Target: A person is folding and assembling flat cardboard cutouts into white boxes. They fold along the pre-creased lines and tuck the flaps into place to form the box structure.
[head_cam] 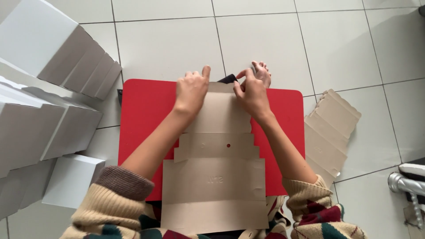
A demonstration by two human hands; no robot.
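Observation:
A flat, unfolded brown cardboard box blank (215, 177) lies lengthwise on a small red table (144, 106). Both hands work at its far end. My left hand (191, 90) presses down on the far flap with its fingers curled over the edge. My right hand (251, 93) pinches the same far flap at its right corner between thumb and fingers. A bare foot (263, 71) shows on the floor just beyond the table's far edge. My sleeves are a patterned knit sweater.
Stacks of assembled white boxes (44, 88) crowd the left side on the tiled floor. Another flat cardboard blank (330, 130) lies on the floor to the right of the table. A silver metal object (407, 183) sits at the right edge.

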